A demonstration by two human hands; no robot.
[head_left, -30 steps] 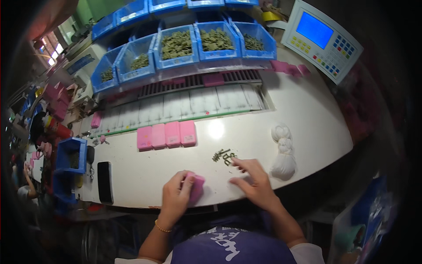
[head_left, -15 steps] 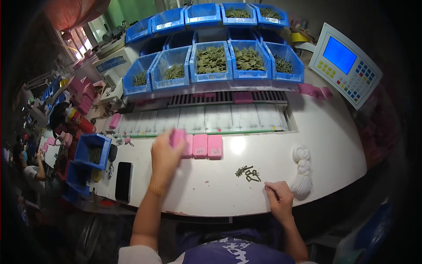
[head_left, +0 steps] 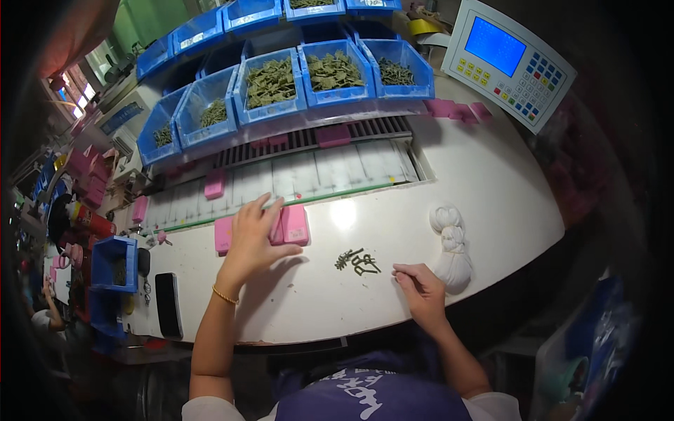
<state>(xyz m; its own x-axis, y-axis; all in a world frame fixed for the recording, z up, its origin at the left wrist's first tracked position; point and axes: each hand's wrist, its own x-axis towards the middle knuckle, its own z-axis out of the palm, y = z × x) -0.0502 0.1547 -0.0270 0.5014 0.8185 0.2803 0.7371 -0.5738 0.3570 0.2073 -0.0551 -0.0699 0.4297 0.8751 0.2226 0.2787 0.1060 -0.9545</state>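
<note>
My left hand [head_left: 254,235] is open, fingers spread, over a row of small pink boxes [head_left: 295,226]. It hides part of the row, and I cannot tell whether the fingertips touch a box. Low on the white table, my right hand [head_left: 423,289] is closed, thumb against the bent fingers; whatever it may hold does not show. Just left of it lies a small heap of dull green pieces [head_left: 358,261], some loop-shaped. Behind the row, another pink box [head_left: 214,184] stands on a pale strip of panels [head_left: 316,179].
Blue bins [head_left: 270,109], several holding green pieces, rise at the back. A keypad panel with a blue screen [head_left: 495,45] is at the back right. Right of my right hand lies a white knotted bundle [head_left: 453,245]. A phone [head_left: 168,305] and a blue bin [head_left: 114,263] are at the left.
The pink box my left hand held is out of it, and a pink box now stands on the panels. That hand has opened over the row. The whole view has shifted.
</note>
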